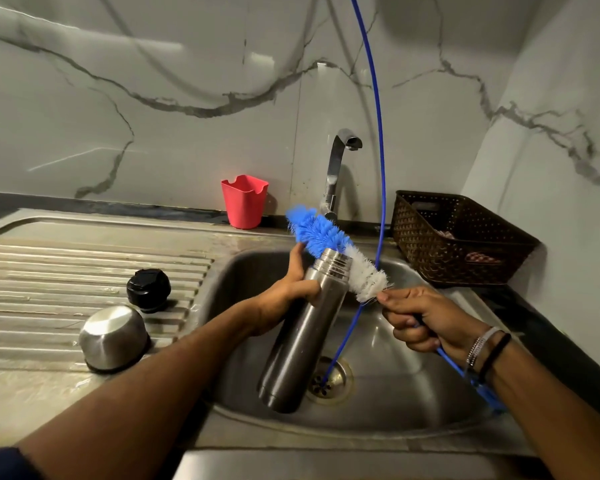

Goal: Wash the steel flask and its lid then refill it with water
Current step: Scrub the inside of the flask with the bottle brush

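Head view: The left hand (284,299) grips the steel flask (303,327) below its threaded neck, fingers curled round the body, holding it tilted over the sink (395,386) basin. The right hand (426,320) pinches the bottle brush (329,239) at its wire stem, fingers closed on it; the bristles lie across the flask mouth. On the drainboard at the sink's left edge rest the black stopper (148,289) and the steel cap (113,337), inverted.
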Motion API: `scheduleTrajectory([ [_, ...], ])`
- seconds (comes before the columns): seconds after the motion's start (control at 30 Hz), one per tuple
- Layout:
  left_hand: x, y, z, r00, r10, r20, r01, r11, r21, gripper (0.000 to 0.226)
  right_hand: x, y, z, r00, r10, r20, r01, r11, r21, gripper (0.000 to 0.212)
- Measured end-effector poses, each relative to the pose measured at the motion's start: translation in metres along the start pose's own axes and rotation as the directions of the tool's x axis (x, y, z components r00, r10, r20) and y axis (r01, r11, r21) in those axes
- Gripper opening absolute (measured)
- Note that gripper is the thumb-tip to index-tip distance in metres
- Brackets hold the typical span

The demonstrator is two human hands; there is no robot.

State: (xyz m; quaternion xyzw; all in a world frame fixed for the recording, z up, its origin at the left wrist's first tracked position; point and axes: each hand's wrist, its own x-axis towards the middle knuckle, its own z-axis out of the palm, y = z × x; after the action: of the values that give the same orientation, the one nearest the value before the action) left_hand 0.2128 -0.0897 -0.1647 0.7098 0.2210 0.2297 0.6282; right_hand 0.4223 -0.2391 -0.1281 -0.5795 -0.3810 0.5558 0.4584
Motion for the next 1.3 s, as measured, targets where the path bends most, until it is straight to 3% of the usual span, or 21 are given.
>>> scheduleTrajectory([
  [0.1,0.002,0.002,-0.007,0.999,-0.038,-0.022,0.036,0.996,-0.079,0.113,-0.005,-0.001,-0.004,0.999,0.015,0.053,-0.014,1.000,-0.017,0.022],
  [0.2,0.000,0.008,-0.013,0.999,-0.012,-0.044,0.016,0.995,0.095,0.114,-0.002,-0.001,-0.006,0.997,0.038,0.063,-0.036,0.999,-0.026,0.026],
  [0.33,0.000,0.009,-0.001,0.999,0.020,-0.046,-0.003,0.944,0.329,0.094,0.006,0.008,-0.003,0.998,0.063,0.007,-0.063,0.998,-0.002,0.023],
  [0.5,0.008,-0.007,-0.007,0.965,0.140,-0.222,-0.052,0.930,0.364,0.094,0.006,0.004,0.001,0.999,-0.029,-0.045,0.031,0.998,0.049,0.035],
  [0.63,0.009,-0.016,-0.014,0.950,0.164,-0.265,-0.020,0.881,0.473,0.094,0.005,0.001,-0.002,0.991,-0.079,-0.108,0.084,0.996,0.038,0.022],
  [0.8,0.007,-0.019,-0.015,0.942,0.190,-0.276,0.044,0.747,0.664,0.070,0.013,0.003,0.006,0.975,-0.158,-0.156,0.155,0.987,-0.031,0.049],
  [0.93,0.006,-0.015,-0.017,0.949,0.167,-0.269,0.100,0.648,0.755,0.071,0.013,0.001,0.009,0.934,-0.221,-0.280,0.226,0.974,-0.016,0.066],
  [1.07,0.002,0.000,-0.013,0.942,0.251,-0.223,0.039,0.580,0.814,0.055,0.009,0.001,0.012,0.896,-0.266,-0.355,0.256,0.964,-0.078,0.064],
  [1.13,-0.003,0.012,-0.011,0.926,0.341,-0.161,0.004,0.417,0.909,0.049,0.007,0.000,0.015,0.900,-0.285,-0.329,0.270,0.958,-0.093,0.053],
  [1.23,-0.011,0.035,-0.005,0.918,0.394,-0.043,0.043,0.010,0.999,0.056,0.006,0.001,0.021,0.909,-0.318,-0.268,0.302,0.948,-0.099,0.032],
  [1.3,-0.014,0.046,0.001,0.958,0.283,-0.056,0.078,-0.068,0.995,0.056,0.007,0.001,0.022,0.904,-0.330,-0.270,0.311,0.944,-0.111,0.040],
])
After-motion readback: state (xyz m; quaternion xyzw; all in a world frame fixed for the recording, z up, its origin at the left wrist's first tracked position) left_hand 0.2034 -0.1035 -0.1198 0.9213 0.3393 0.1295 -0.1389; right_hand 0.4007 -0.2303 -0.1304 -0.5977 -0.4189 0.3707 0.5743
